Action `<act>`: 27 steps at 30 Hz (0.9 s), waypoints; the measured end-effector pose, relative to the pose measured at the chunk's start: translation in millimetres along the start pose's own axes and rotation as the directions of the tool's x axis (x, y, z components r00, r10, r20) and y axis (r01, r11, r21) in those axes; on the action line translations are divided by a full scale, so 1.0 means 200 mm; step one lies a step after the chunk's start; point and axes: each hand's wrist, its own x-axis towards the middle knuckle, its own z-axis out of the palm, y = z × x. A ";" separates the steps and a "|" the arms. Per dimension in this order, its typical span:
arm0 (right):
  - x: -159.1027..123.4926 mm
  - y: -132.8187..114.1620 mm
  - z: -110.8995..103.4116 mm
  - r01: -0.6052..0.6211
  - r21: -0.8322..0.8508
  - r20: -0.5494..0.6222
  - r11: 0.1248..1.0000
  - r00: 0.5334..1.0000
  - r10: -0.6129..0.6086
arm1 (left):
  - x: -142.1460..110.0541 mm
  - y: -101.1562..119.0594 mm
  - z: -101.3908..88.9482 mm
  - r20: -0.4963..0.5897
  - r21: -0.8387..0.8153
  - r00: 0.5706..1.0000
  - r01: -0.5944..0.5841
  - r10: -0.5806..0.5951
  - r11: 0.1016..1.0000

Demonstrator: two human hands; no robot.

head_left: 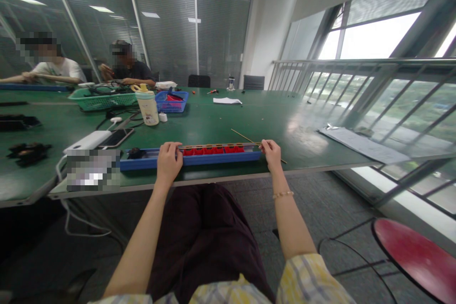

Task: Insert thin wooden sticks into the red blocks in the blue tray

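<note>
A long blue channel-shaped housing (210, 157) lies along the table's near edge, with a row of red blocks (208, 150) inside it. Over the row stretches a thin brass-coloured rod (221, 145). My left hand (169, 161) is closed at the rod's left part, resting against the housing. At the far right end my right hand (271, 153) pinches the rod between thumb and fingers. A second thin rod (242, 135) lies on the table behind the housing, passing under my right hand. A small black part (134, 153) sits in the housing's left end.
Left of the housing are a phone (117, 137), a white power bank (87, 141) and cables. Behind stand a cup (147, 107), a green basket (107, 100) and a blue basket (173, 107). A clipboard (363, 145) lies right. Two people sit across the table.
</note>
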 end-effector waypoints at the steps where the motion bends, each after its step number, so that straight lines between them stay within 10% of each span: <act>1: 0.00 0.00 0.00 0.001 0.010 -0.005 1.000 1.000 -0.001 | 0.00 0.00 0.00 0.003 0.000 1.000 0.002 -0.002 1.000; 27: 0.02 0.05 -0.02 -0.112 0.343 -0.227 0.933 0.954 0.198 | 0.00 -0.01 0.00 0.022 -0.015 1.000 0.020 -0.019 1.000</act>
